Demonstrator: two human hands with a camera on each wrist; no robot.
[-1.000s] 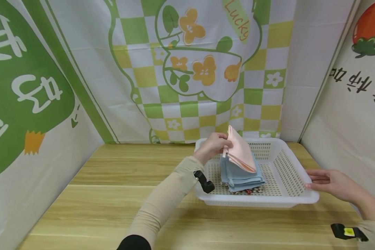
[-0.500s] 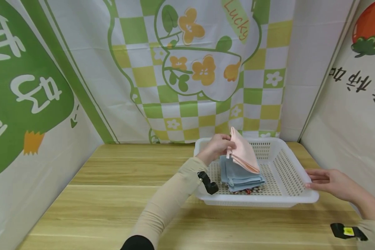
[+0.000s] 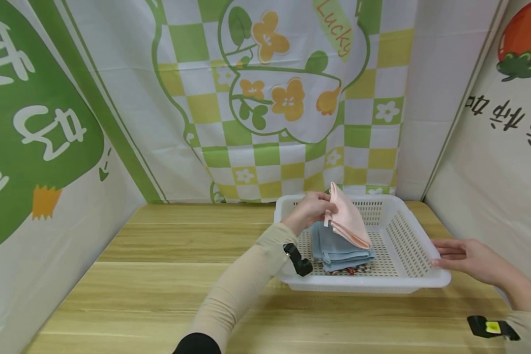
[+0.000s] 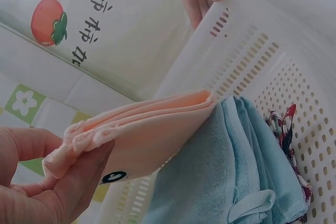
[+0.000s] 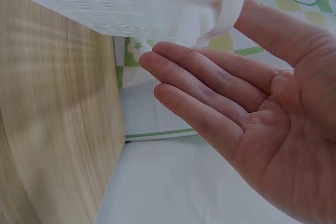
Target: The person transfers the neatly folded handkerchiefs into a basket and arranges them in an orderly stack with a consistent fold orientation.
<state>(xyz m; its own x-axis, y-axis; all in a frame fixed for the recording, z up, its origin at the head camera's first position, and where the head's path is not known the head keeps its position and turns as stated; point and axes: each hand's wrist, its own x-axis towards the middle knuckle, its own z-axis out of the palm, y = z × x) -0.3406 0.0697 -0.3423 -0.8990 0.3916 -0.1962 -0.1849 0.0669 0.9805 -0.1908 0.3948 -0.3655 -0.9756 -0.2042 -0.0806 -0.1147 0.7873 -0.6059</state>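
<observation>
My left hand pinches a folded pink towel by one edge, thumb on one side and fingers on the other. The pink towel slants over a folded light-blue towel, its lower corner close over it. Both are inside a white perforated plastic basket. Beneath the blue towel, a dark, red-patterned cloth shows only along its edge. My right hand is at the basket's right rim, fingers extended below the lip and thumb at its upper side.
The basket stands on a wooden table, towards its back right. Behind it hangs a green-and-white checked curtain. A printed white side panel rises on the right, another on the left.
The left hand has shifted slightly right and down with the pink towel, whose top is lower. The right hand stays at the basket rim, and the blue towel has not moved.
</observation>
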